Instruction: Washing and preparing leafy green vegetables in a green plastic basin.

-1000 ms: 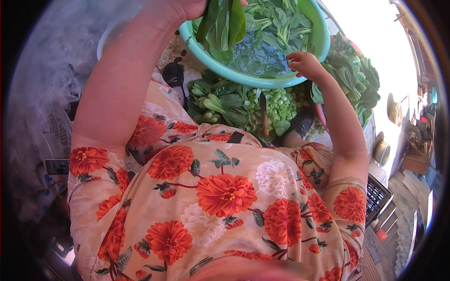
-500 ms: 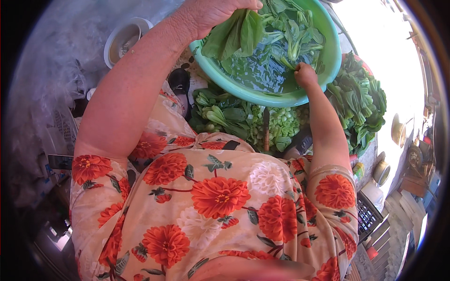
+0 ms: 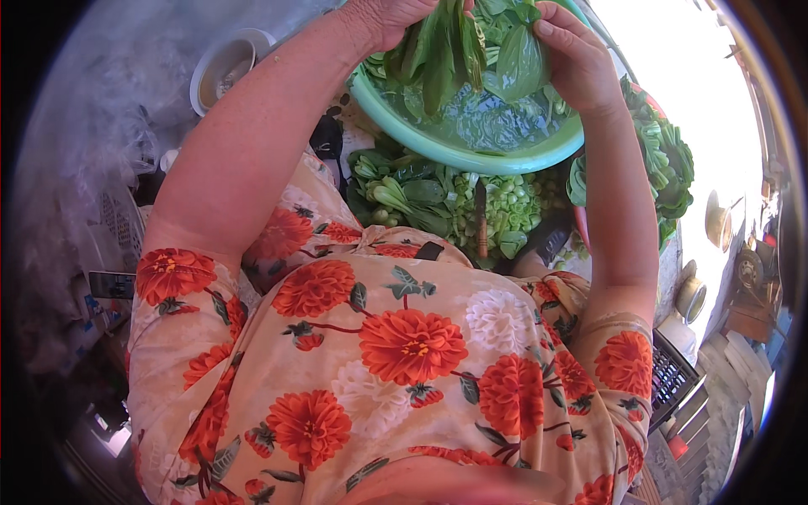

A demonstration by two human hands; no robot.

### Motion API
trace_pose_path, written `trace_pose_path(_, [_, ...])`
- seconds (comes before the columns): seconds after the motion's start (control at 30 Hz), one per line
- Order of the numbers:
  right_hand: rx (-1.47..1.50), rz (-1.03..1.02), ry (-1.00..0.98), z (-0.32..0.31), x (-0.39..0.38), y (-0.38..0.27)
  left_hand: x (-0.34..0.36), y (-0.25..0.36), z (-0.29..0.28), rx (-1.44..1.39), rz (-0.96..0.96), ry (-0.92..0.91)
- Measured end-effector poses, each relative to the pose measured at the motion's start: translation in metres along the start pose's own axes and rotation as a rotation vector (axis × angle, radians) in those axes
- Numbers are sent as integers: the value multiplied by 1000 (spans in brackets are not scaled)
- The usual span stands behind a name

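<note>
My left hand [image 3: 396, 18], partly cut off by the upper edge, grips a hanging bunch of leafy greens [image 3: 439, 63] above the green basin [image 3: 497, 162]. Close to its right, my right hand [image 3: 582, 61] pinches another green leaf [image 3: 520, 63] between thumb and fingers over the basin's right side. Water [image 3: 497, 122] with more greens lies in the basin. On the near side of the basin are a pile of leafy greens [image 3: 412, 202] and a heap of pale cut stem ends [image 3: 509, 206]. A wooden-handled knife [image 3: 481, 231] lies among these.
At the right is another heap of greens [image 3: 661, 156]. A pale round container [image 3: 206, 76] stands at the left beside clear plastic sheeting [image 3: 93, 143]. A dark crate [image 3: 671, 379] and small metal pots [image 3: 692, 299] are at the right. My shoe [image 3: 551, 238] is near the stem ends.
My right hand has risen from the water at the basin's near right to the basin's far side, now with a leaf in it. My left hand has shifted slightly up, still holding its bunch.
</note>
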State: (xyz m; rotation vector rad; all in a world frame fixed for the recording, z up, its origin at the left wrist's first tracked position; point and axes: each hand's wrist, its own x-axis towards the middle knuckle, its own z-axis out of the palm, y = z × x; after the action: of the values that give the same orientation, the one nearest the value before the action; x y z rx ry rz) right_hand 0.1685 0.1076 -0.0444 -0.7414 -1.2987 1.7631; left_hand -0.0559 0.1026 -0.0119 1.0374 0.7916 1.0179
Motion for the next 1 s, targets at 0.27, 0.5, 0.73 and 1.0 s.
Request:
trace_pose_path(0.27, [155,107,25,61,3,-23,-7,8,8,-352,-56,-71])
trace_pose_path(0.5, [-42,-8,139,70,2,-26,-12,20,11,-79,-8,9])
trace_pose_path(0.73, [-172,-78,162,75,2,-25,-13,21,8,18,28,31])
trace_pose_path(1.0, [-381,-105,218,62,1,-23,-10,28,3,-75,-5,36])
